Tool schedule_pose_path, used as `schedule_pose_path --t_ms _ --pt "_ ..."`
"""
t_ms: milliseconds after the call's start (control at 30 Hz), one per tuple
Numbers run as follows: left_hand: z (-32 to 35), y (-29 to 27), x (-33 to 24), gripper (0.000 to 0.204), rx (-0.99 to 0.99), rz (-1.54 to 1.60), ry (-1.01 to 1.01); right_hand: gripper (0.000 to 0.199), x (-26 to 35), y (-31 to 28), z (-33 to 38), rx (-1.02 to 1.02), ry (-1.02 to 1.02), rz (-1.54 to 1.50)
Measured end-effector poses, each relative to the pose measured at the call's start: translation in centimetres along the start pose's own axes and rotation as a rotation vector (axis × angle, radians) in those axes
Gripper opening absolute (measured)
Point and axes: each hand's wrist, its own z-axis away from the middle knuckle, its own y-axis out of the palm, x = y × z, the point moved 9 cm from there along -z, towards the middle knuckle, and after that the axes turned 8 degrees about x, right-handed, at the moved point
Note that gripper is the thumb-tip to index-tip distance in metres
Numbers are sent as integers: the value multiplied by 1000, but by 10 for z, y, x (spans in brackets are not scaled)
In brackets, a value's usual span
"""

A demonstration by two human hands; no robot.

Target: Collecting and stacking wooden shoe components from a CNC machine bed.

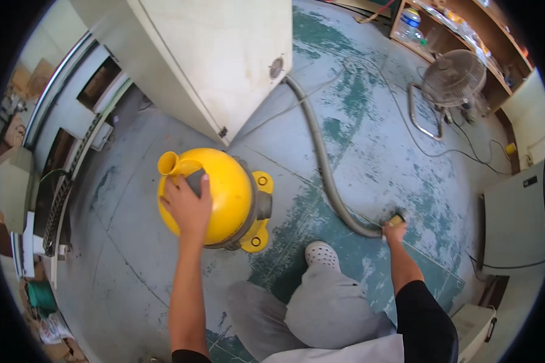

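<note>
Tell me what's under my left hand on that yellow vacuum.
Your left hand rests flat on the yellow vacuum's domed top, beside its yellow spout. A dark patch shows at the fingers; the palm covers the rest.

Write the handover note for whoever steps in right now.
Left hand: flat on top of the yellow vacuum, at its handle. Right hand: shut on the hose end, low by the floor. The hose curves back to the white cabinet. One foot in a white shoe stands between vacuum and hose. Floor is worn green paint. Done so far: cannot tell. Left: cannot tell.
</note>
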Motion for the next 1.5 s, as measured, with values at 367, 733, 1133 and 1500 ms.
schedule_pose_path --t_ms 367,733,1133,1500 --pt "3 -2 17 55 31 240 -8 57 230 5 77 431 -971 -70" --pt "2 -5 6 52 -59 101 -59 57 314 56 285 784 -1602 116" --pt "7 -10 7 53 -70 142 -87 58 332 83 291 1003 -1549 29" --pt "10 -2 14 55 -47 135 -106 60 339 98 307 847 -1495 505"
